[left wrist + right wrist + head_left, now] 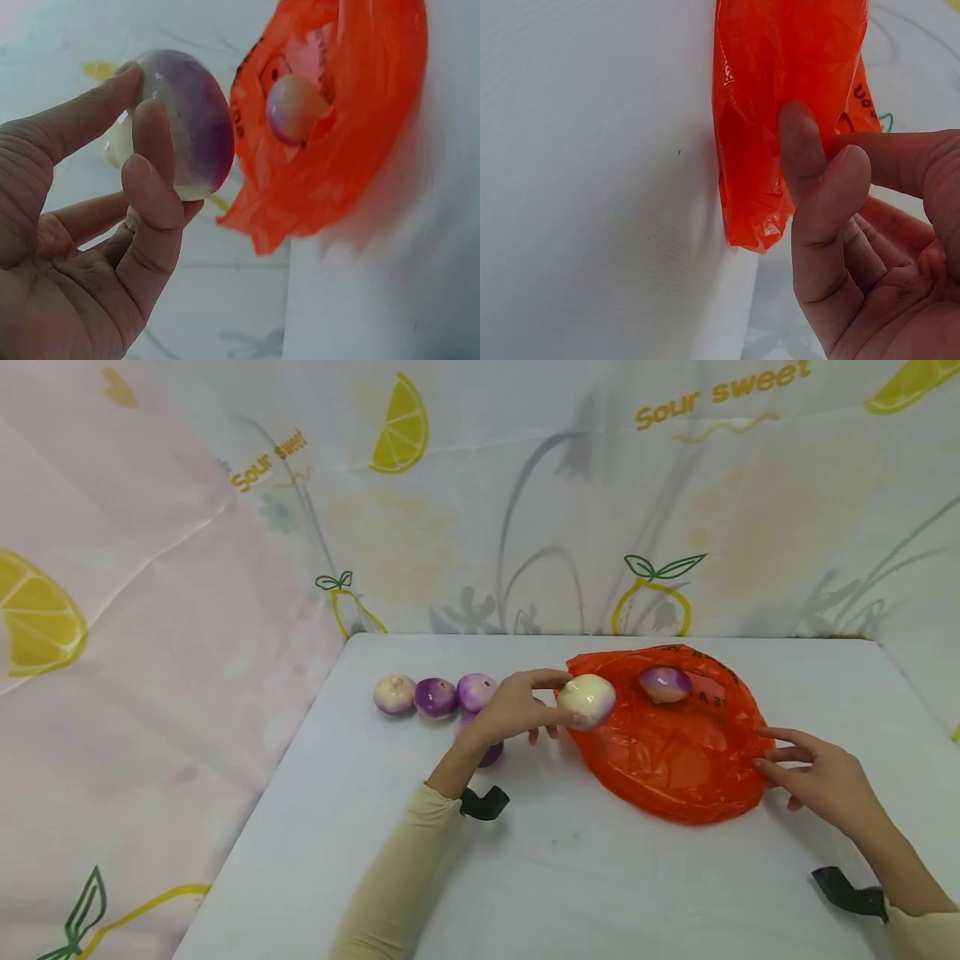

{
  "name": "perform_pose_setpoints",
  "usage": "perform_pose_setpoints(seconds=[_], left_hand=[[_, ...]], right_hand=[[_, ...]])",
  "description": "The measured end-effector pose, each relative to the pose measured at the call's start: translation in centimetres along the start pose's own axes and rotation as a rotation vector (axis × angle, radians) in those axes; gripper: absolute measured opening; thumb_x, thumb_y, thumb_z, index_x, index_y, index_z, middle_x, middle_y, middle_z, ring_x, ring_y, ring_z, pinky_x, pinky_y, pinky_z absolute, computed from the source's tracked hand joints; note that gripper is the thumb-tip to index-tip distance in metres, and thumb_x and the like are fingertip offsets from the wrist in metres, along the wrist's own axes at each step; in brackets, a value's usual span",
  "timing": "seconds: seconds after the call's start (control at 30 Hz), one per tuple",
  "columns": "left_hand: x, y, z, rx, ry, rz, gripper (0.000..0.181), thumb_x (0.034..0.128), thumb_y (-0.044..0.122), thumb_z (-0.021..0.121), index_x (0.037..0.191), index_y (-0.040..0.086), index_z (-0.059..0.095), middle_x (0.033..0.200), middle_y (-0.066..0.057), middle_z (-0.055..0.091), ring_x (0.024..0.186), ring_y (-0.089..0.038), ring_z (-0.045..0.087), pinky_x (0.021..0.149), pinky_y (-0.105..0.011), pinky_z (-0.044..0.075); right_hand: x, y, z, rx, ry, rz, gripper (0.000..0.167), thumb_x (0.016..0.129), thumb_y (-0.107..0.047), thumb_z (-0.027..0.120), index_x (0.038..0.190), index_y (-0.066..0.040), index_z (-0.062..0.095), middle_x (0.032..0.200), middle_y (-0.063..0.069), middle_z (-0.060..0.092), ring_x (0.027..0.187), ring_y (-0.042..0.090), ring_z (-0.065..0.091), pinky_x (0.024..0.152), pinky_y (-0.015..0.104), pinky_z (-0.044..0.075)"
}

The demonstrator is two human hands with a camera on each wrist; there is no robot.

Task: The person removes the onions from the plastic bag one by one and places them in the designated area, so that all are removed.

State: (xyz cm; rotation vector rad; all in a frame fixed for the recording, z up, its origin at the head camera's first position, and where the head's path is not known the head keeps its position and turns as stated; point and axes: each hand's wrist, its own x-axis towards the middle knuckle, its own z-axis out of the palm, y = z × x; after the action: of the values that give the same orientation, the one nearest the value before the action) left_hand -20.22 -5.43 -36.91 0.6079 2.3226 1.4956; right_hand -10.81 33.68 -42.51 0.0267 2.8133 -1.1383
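Nearest, the right hand [821, 777] reaches in to the right edge of the red bag [675, 768], its fingers loosely curved with the tips touching the film; I cannot tell whether they pinch it. A little farther, the left hand [517, 706] is partly open around the white-and-purple onion [588, 700], gripping it with the thumb below and a finger across the top.

The relation that matters is onion to bag: the left hand has the onion up at the bag's left edge, overlapping that edge in the head view, so the bag's hollow lies just to the onion's right. The left hand is much the nearer to that side; the right is at the opposite edge. The onion is nearly round, with no clear long axis.

Beyond, toward the bag's far side, 1 purple onion [665, 684] sits within the film. Well to the left, 3 loose onions [436, 698] stand in a row on the white tabletop [300, 860], with at least 1 more partly hidden behind the left wrist.
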Motion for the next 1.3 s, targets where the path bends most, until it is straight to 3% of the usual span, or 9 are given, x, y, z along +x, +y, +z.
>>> perform_pose_setpoints(seconds=[0.17,0.3,0.43,0.53,0.63,0.87,1.07,1.3], left_hand=[[-1.5,-0.8,-2.6,0.019,-0.003,-0.022,0.061,0.0776,0.035,0.085,0.131,0.018,0.062,0.123,0.003,0.063,0.066,-0.035,0.068,0.049,-0.047,0.054],[-2.5,-1.5,-4.5,0.015,0.002,-0.045,0.061,0.0772,0.032,0.085,0.131,0.017,0.061,0.124,-0.001,0.063,0.069,-0.04,0.068,0.055,-0.046,0.057],[-3.9,-2.1,-6.6,0.039,0.039,-0.032,0.061,0.0769,0.03,0.085,0.131,0.015,0.062,0.125,-0.003,0.063,0.079,-0.029,0.069,0.063,-0.039,0.058],[-5.0,-2.6,-8.0,0.041,0.05,-0.024,0.059,0.0783,0.028,0.084,0.131,0.013,0.062,0.122,-0.006,0.064,0.075,-0.028,0.066,0.055,-0.038,0.055],[-5.9,-2.8,-9.2,0.005,0.038,-0.03,0.056,0.0804,0.023,0.082,0.131,0.012,0.061,0.118,-0.011,0.065,0.068,-0.038,0.064,0.045,-0.039,0.051],[-7.7,-4.1,-11.6,0.007,0.063,-0.053,0.051,0.081,0.023,0.083,0.127,0.014,0.063,0.108,-0.011,0.069,0.069,-0.048,0.065,0.042,-0.038,0.051],[-9.5,-5.4,-13.5,-0.006,0.078,-0.11,0.051,0.0823,0.02,0.082,0.127,0.011,0.059,0.121,-0.015,0.062,0.07,-0.052,0.063,0.043,-0.037,0.051],[-11.0,-7.1,-14.4,0.012,0.094,-0.16,0.055,0.0815,0.02,0.083,0.125,0.006,0.053,0.126,-0.021,0.058,0.075,-0.055,0.062,0.044,-0.042,0.052]], right_hand=[[0.0,0.0,0.0,-0.005,-0.002,0.002,0.06,0.099,-0.028,0.062,0.141,0.009,0.04,0.116,0.038,0.057,0.065,0.02,0.066,0.051,0.03,0.055],[0.0,0.1,0.0,-0.005,0.006,0.004,0.06,0.099,-0.028,0.062,0.141,0.009,0.04,0.116,0.038,0.057,0.064,0.02,0.066,0.051,0.03,0.055],[0.0,0.0,0.0,0.0,0.005,0.015,0.061,0.099,-0.028,0.062,0.142,0.009,0.04,0.117,0.039,0.057,0.066,0.021,0.066,0.052,0.03,0.055],[0.1,0.0,0.0,0.001,0.002,0.024,0.062,0.099,-0.029,0.062,0.142,0.009,0.04,0.117,0.039,0.056,0.068,0.022,0.067,0.052,0.031,0.055],[0.1,0.0,0.0,-0.003,0.001,0.027,0.062,0.099,-0.03,0.062,0.142,0.009,0.04,0.118,0.039,0.056,0.068,0.023,0.067,0.052,0.031,0.055],[0.1,-0.1,0.1,0.004,0.006,0.025,0.061,0.099,-0.03,0.062,0.141,0.009,0.041,0.117,0.039,0.056,0.066,0.021,0.066,0.051,0.031,0.055],[0.1,-0.1,0.1,0.003,0.008,0.028,0.062,0.099,-0.03,0.062,0.141,0.009,0.04,0.117,0.039,0.056,0.064,0.021,0.065,0.051,0.031,0.055],[0.1,0.0,0.1,-0.001,0.006,0.035,0.062,0.099,-0.03,0.062,0.141,0.009,0.04,0.117,0.039,0.056,0.064,0.022,0.065,0.051,0.031,0.055]])
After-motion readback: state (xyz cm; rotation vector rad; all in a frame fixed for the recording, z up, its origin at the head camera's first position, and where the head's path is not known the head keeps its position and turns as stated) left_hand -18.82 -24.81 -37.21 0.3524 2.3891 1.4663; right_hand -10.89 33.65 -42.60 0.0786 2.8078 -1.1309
